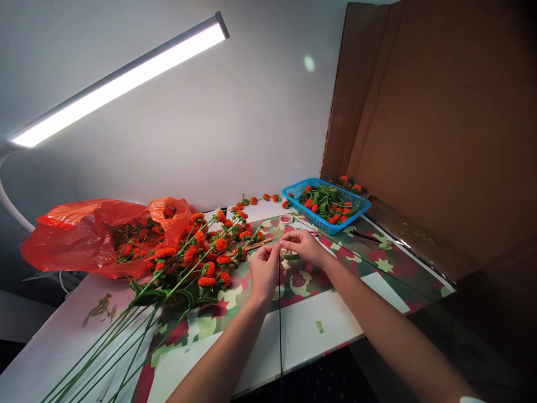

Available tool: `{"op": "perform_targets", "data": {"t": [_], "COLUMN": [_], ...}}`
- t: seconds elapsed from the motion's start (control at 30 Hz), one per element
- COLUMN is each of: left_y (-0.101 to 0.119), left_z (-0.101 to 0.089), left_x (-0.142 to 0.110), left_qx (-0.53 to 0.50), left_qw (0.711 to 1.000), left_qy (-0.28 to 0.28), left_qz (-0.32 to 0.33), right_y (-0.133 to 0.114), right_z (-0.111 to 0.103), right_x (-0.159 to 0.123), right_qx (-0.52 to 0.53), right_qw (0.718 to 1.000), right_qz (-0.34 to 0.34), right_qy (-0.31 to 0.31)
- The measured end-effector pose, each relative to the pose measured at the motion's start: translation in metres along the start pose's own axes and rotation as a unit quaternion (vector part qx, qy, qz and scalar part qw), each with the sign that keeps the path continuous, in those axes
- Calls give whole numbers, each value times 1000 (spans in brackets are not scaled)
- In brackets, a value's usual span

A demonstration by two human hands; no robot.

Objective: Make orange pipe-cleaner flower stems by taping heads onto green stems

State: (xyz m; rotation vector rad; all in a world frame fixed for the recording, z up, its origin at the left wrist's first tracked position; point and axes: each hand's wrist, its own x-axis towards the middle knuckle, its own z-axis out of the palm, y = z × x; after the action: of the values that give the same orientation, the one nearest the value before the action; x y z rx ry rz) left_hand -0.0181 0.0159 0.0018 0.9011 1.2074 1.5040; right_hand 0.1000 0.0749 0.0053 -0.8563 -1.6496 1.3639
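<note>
My left hand [264, 271] pinches a thin dark green stem wire [281, 330] near its top end, and the wire hangs straight down past the table's front edge. Right beside it, my right hand [305, 246] is closed in a pinch, its fingertips meeting the left ones at the wire's tip; what lies between them is too small to make out. A roll of green tape [290, 256] is partly visible below the right fingers. Left of my hands lies a bunch of orange fuzzy flowers [207, 268] on long green stems.
A blue basket [356, 215] of orange flower heads and green pieces stands behind my right hand. At left sits an orange plastic bag [84, 224] with more flowers. A lit lamp [126, 81] hangs above. Cardboard [440, 129] walls the right side. White paper [384, 292] lies on the camouflage-patterned cover.
</note>
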Motion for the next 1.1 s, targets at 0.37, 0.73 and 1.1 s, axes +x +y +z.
{"op": "perform_targets", "data": {"t": [0.37,0.73,1.1], "left_y": [-1,1,-2], "left_z": [3,3,3], "left_x": [-1,-5,-1], "left_qx": [-62,3,-97], "left_qw": [998,1000,992], "left_qy": [-13,9,-25], "left_qz": [-31,14,-72], "right_y": [-2,-4,-1], "right_z": [-1,1,0], "right_x": [-1,0,0], "right_qx": [100,26,56], "right_qw": [992,1000,998], "right_qz": [68,8,25], "right_qy": [-23,4,-32]}}
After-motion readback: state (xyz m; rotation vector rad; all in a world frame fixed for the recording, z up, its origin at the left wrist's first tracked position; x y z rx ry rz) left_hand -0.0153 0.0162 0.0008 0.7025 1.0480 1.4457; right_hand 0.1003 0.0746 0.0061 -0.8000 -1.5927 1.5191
